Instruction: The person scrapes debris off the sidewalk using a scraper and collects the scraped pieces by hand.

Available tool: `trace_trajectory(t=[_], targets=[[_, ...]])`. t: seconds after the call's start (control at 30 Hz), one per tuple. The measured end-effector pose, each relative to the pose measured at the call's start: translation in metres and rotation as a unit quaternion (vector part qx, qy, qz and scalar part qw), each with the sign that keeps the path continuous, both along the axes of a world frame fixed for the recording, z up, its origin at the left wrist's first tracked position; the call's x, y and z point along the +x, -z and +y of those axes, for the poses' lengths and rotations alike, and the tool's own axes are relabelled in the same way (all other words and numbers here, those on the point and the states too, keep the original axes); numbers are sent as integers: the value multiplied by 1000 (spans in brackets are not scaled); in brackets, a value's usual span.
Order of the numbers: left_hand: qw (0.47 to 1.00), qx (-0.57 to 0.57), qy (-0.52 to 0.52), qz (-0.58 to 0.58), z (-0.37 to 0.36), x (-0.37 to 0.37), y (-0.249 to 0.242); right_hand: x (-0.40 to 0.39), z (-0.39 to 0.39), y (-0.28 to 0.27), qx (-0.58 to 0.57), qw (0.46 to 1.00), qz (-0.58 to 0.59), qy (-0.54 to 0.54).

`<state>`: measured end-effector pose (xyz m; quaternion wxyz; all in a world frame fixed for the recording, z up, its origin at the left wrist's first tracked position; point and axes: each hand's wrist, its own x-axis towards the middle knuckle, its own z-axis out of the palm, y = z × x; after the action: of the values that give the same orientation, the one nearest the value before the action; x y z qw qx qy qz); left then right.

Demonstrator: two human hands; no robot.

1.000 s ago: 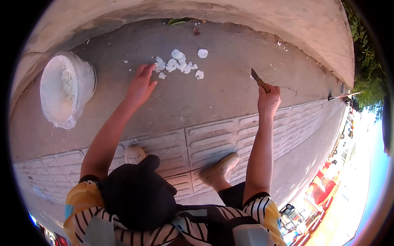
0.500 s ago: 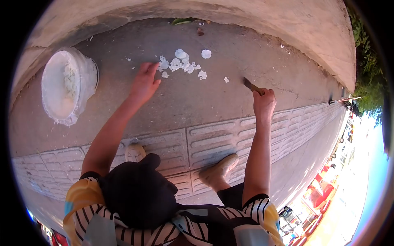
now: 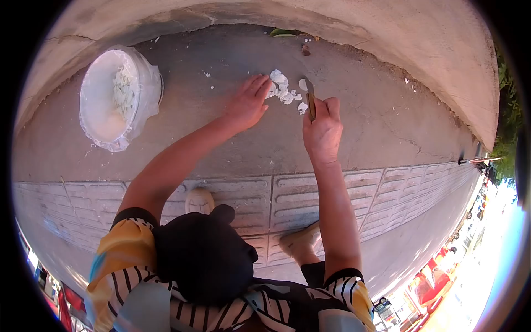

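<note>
My right hand is closed round the handle of a putty knife. Its dark blade overlaps a white disc-like piece on the pavement. To the left of the blade, a loose cluster of white flakes lies on the grey concrete. My left hand is stretched out low over the ground, its fingertips right at the left edge of these flakes. Nothing shows in that hand.
A white bucket lined with clear plastic stands at the left, with white scraps inside. A curved concrete wall bounds the far side. Ridged paving tiles run near my feet. A green leaf lies by the wall.
The putty knife has swept left from bare concrete to the white pieces, which now lie closer together. My left hand stays at their left edge. The view has shifted.
</note>
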<state>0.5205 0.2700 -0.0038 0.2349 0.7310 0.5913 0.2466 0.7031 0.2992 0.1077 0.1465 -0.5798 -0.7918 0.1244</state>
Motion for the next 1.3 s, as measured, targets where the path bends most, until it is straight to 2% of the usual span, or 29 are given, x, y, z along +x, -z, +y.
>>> trace_trajectory(t=[0.07, 0.17, 0.27, 0.37, 0.4, 0.47, 0.5, 0.57, 0.63, 0.67, 0.77, 0.83, 0.9, 1.0, 1.1, 1.17, 1.2, 1.23, 1.3], targets=[[998, -33, 44, -43, -10, 10, -4, -6, -15, -8, -7, 999, 39, -19], [997, -11, 2, -76, -2, 7, -8, -9, -10, -12, -11, 999, 43, -17], [999, 23, -19, -40, 25, 3, -6, -8, 9, 1, 16, 999, 25, -43], [999, 0, 39, 28, 29, 7, -9, -9, -12, -12, -56, 997, 49, 1], [998, -24, 58, 1, 25, 8, -9, -4, -18, -19, -70, 996, 55, 11], [990, -78, 99, -55, 10, 10, -9, 12, -15, -17, -19, 998, 57, 22], [992, -68, 80, -67, 4, 10, -11, 20, -14, -15, 7, 998, 57, 30], [994, -42, 43, -89, -1, 4, -16, 27, -11, -11, -18, 998, 44, 39], [997, -58, -21, -39, -7, -7, -23, 19, -15, -11, -59, 997, 26, 36], [996, -68, -55, -13, -12, -14, -23, 16, -22, -12, -52, 998, 37, 7], [991, -91, -84, 45, -26, -29, -6, 29, -31, -21, -12, 997, 51, 52], [988, -132, -67, 42, -26, -26, -13, 56, -28, -23, -14, 987, 21, 159], [989, -132, -52, 38, -22, -15, -15, 83, -33, -11, -5, 978, -36, 204], [996, -87, -27, 10, -12, 14, -1, 64, -46, -9, -28, 985, -19, 171], [996, -65, -11, -55, -9, 30, 6, 29, -52, -18, -43, 991, 35, 125], [994, -47, -31, -91, -10, 29, 5, 33, -48, -19, -54, 979, 108, 162], [993, -75, -35, -86, -10, 24, 3, 39, -45, -20, -59, 971, 144, 181], [991, -103, -40, -80, -10, 13, -3, 51, -42, -21, -104, 934, 234, 249], [991, -125, -25, -47, -9, 4, -11, 92, -31, -22, -189, 817, 401, 370]])
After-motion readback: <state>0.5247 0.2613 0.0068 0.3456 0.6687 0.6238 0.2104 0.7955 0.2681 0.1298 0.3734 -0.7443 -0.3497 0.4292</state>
